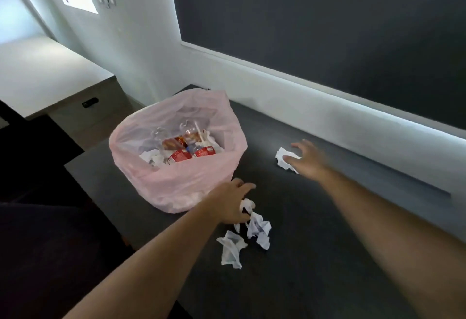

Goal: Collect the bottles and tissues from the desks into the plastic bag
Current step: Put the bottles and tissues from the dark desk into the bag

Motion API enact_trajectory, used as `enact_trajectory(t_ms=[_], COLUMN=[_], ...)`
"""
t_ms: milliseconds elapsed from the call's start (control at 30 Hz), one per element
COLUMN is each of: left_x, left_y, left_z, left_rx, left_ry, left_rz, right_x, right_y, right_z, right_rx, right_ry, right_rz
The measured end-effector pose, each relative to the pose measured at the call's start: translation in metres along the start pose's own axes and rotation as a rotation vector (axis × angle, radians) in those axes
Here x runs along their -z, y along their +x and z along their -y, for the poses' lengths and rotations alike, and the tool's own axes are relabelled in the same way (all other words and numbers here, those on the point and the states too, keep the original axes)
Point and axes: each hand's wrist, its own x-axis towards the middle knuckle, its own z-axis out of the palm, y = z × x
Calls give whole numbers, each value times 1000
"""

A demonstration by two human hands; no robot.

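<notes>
A pink plastic bag [199,182] stands open on the dark desk [315,255], holding clear bottles with red labels [180,154] and crumpled tissues. My left hand [230,203] rests beside the bag's front, its fingers touching a small crumpled tissue [247,205]. Two more crumpled tissues lie just below it: one [259,229] to the right, another [230,249] nearer the desk's front. Farther right, my right hand [306,158] hovers with spread fingers over a lone crumpled tissue [283,158], partly covering it; the hand is blurred.
A white ledge and a dark wall panel [327,28] run along the desk's back. To the left, a lighter desk [45,79] stands across a dark gap. The near desk edge drops off at the lower left.
</notes>
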Motion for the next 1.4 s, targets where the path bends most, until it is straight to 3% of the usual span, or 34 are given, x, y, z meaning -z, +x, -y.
enact_trajectory(t_ms=[67, 167, 333, 467, 500, 600, 633, 700, 900, 1000, 1067, 1133, 1200, 1300, 1333, 1400], left_x=[-25, -50, -64, -75, -71, -47, -38, -16, 94, 136, 152, 158, 153, 133, 130, 129], left_y=[5, 12, 33, 37, 40, 54, 57, 53, -1, -27, -40, -44, -46, -47, -47, -46], left_z=[14, 24, 26, 20, 17, 5, -2, -19, -35, -8, 17, 40, 66, 88, 91, 87], left_rx=[42, 42, 106, 220, 230, 214, 209, 144, -284, -115, 94, 322, 476, 458, 421, 339], left_ry=[37, -11, -198, -143, -119, -22, -22, -73, -348, -311, -277, -244, -188, -130, -130, -143], left_rz=[118, 139, -78, -179, -138, 232, 282, 85, -788, -1098, -1175, -1129, -962, -631, -579, -636], right_x=[-17, -37, -61, -69, -68, -59, -53, -35, 46, 68, 66, 56, 35, 10, 6, 8], right_y=[7, 20, 33, 28, 25, 15, 14, 9, -9, -22, -31, -34, -34, -36, -36, -38], right_z=[-17, -33, -47, -48, -48, -46, -43, -32, 44, 97, 131, 156, 176, 185, 184, 180], right_rx=[-27, -58, -1, -18, -23, -61, -68, -54, 59, 239, 346, 438, 487, 489, 501, 519], right_ry=[-128, -258, -428, -272, -236, -158, -131, -22, 342, 453, 466, 370, 202, -196, -253, -200], right_rz=[71, 117, 210, 129, 138, 166, 122, -34, -453, -530, -456, -330, -157, 66, 61, -33])
